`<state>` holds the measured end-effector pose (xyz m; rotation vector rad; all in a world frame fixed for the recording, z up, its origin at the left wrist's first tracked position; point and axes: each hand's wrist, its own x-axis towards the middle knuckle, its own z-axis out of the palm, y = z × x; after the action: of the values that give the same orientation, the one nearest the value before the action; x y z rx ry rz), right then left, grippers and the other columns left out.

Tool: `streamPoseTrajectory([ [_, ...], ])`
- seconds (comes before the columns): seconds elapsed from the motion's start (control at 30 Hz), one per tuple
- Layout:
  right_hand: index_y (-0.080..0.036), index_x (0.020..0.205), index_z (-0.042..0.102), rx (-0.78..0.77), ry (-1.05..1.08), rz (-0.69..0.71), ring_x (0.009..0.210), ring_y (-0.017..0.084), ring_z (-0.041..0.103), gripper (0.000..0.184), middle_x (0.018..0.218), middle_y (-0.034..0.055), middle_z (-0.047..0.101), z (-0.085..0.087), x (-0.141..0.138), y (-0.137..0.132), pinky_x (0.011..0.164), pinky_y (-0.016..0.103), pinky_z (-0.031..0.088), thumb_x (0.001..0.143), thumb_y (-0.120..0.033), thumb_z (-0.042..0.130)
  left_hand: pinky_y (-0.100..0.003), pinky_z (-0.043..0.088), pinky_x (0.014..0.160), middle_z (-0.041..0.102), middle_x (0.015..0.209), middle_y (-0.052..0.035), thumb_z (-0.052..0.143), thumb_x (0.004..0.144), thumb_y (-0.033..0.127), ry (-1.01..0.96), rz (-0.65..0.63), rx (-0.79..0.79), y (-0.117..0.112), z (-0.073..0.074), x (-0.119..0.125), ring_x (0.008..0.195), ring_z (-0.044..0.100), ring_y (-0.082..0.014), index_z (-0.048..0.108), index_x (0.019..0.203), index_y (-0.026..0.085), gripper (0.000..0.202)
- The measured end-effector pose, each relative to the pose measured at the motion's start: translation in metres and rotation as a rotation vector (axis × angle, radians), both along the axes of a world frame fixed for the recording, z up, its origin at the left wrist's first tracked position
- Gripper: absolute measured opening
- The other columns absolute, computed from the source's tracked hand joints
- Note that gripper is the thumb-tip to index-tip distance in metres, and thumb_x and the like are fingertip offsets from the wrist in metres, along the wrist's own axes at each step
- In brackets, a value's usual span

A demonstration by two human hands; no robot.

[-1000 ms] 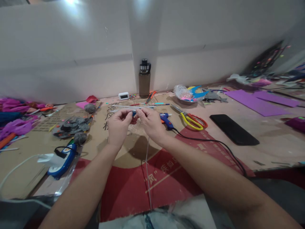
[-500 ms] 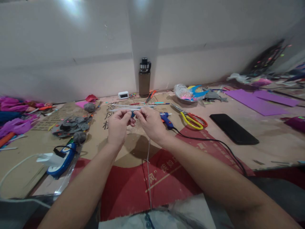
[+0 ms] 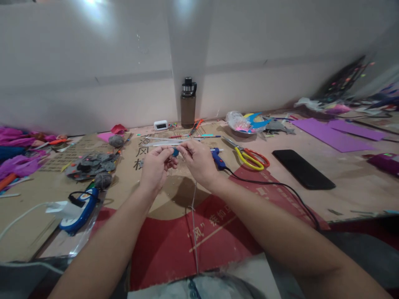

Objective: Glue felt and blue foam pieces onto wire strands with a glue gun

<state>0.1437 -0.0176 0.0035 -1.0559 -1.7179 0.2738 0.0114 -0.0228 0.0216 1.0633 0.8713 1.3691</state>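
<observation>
Between my fingertips is a small dark-blue piece (image 3: 176, 152), its exact kind too small to make out. My left hand (image 3: 156, 165) pinches it from the left, thumb and forefinger together. From the right, my right hand (image 3: 197, 161) closes finger and thumb on the same piece. A thin pale string (image 3: 195, 220) runs from below my right hand down toward my lap; its upper end is hidden. Just right of my right hand lies a blue glue gun (image 3: 217, 158), partly covered by the hand. Thin white strips (image 3: 165, 142) lie behind my hands.
Scissors (image 3: 249, 158) and a black phone (image 3: 302, 169) lie to the right, with purple sheets (image 3: 333, 135) beyond. A bottle (image 3: 188, 106) stands by the wall. Left are grey felt pieces (image 3: 90, 167) and a blue power strip (image 3: 79, 214). Red-printed cardboard (image 3: 162, 253) covers the near table.
Both hands stay together around the blue piece, which now shows slightly more between the fingertips. The whole view has shifted a little.
</observation>
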Motion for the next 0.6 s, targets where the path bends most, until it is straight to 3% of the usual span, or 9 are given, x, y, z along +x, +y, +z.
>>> streamPoseTrajectory([
  [0.3, -0.019, 0.073, 0.055, -0.14, 0.171, 0.044, 0.062, 0.011, 0.045, 0.021, 0.066, -0.0018, 0.053, -0.001, 0.004, 0.005, 0.06, 0.024, 0.034, 0.088, -0.032, 0.05, -0.021, 0.054, 0.057, 0.068, 0.07, -0.0074, 0.065, 0.076, 0.024, 0.003, -0.184, -0.098, 0.009, 0.003, -0.014, 0.058, 0.064, -0.0111, 0.068, 0.081, 0.009, 0.017],
  [0.43, -0.019, 0.074, 0.056, -0.121, 0.126, 0.033, 0.064, 0.012, 0.046, 0.021, 0.067, -0.0008, 0.054, -0.002, 0.007, 0.004, 0.06, 0.024, 0.034, 0.089, -0.032, 0.05, -0.024, 0.055, 0.058, 0.069, 0.072, -0.009, 0.063, 0.077, 0.03, 0.052, -0.168, -0.05, 0.01, 0.003, -0.014, 0.059, 0.065, -0.0133, 0.07, 0.083, 0.009, 0.023],
  [0.6, -0.019, 0.078, 0.059, -0.079, 0.042, 0.022, 0.067, 0.013, 0.048, 0.021, 0.071, 0.001, 0.058, -0.003, 0.007, 0.002, 0.062, 0.025, 0.034, 0.09, -0.032, 0.048, -0.024, 0.054, 0.057, 0.069, 0.068, -0.0053, 0.071, 0.072, 0.032, 0.343, -0.014, 0.173, 0.004, 0.001, -0.011, 0.058, 0.064, -0.0134, 0.07, 0.089, 0.012, 0.026],
])
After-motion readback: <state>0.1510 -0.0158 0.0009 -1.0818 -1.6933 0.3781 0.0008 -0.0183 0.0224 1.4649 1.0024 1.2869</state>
